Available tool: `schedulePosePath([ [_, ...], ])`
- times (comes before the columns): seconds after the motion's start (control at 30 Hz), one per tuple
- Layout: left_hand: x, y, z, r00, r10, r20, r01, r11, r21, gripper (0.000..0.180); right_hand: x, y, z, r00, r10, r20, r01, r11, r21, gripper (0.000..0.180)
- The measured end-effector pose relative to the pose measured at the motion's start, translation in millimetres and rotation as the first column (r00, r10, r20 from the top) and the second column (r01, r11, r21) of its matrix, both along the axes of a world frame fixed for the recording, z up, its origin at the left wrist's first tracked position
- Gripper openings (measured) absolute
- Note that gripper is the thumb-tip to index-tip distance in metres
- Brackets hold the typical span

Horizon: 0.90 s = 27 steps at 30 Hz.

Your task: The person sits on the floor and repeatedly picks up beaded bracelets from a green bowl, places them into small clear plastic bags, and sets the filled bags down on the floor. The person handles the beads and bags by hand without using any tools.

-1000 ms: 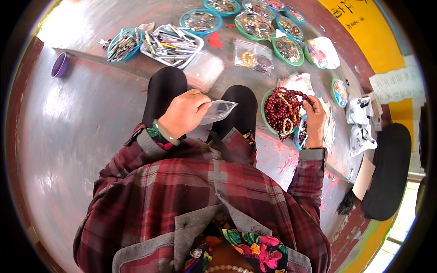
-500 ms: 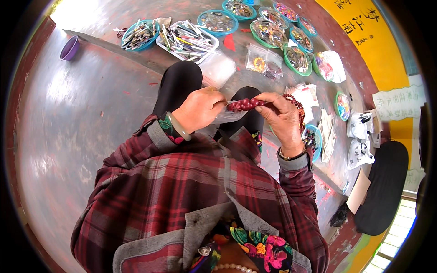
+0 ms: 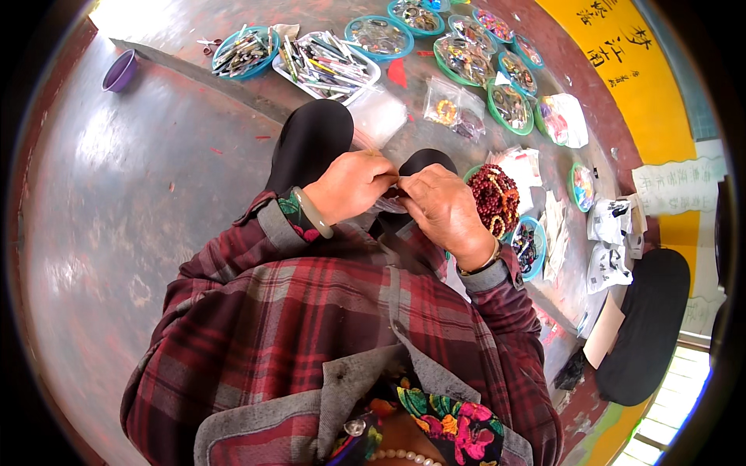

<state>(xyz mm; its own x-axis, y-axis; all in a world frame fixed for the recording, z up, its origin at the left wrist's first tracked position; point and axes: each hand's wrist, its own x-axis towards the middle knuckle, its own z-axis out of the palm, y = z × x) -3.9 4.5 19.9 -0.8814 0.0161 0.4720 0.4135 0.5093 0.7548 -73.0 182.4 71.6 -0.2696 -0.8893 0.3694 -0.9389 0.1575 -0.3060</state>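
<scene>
Far to my left a purple bowl [image 3: 116,76] stands alone on the grey floor [image 3: 101,202], then a blue basin [image 3: 252,74] of pens and a white tray [image 3: 298,82] packed with more, with a stack of clear plastic [image 3: 381,116] just beyond the knees. Nearer me, the left hand [image 3: 353,186] hangs over the lap with its fingers pressed together, pinching the upper edge of a clear bag [image 3: 388,205]. The bag sits between the two hands, partly hidden beneath them; I cannot tell from here what is inside. The right hand [image 3: 443,203] meets the left at the fingertips, its fingers curled inward; whether they pinch the bag's edge or something else, I cannot see. For this close work I'd want a light, steady grip on the left, both wrists low over the lap, and the thin plastic held flat so that it doesn't crease under the thumbs. Just right of the right hand, a heap of dark red beads [image 3: 493,200] fills a green bowl [image 3: 468,174], and beside it is a blue bowl [image 3: 542,247] of dark small things.
</scene>
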Motion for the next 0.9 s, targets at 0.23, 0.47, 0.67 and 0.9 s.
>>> schedulePosePath([
  [0.23,5.6,-9.8,6.5,0.986,-0.07,0.149,0.047,0.987,0.156,0.007,-4.4,6.5,4.7,0.91,-0.198,0.365,0.262,0.956,-0.133,0.021],
  [0.47,6.4,-30.2,36.4,0.846,-0.341,0.41,0.173,0.903,0.393,0.009,-34.4,38.8,-46.0,0.276,0.077,0.958,0.331,0.928,-0.17,0.057],
  [0.67,-0.4,-38.3,63.9,0.774,-0.543,0.326,0.253,0.737,0.626,0.012,-12.9,13.3,-39.8,0.06,0.06,0.996,0.112,0.991,-0.066,0.075],
  [0.9,-16.6,-42.3,35.3,0.888,-0.441,0.13,0.025,0.328,0.945,0.032,-3.4,1.2,-61.4,-0.045,0.183,0.982,0.281,0.946,-0.164,0.032],
])
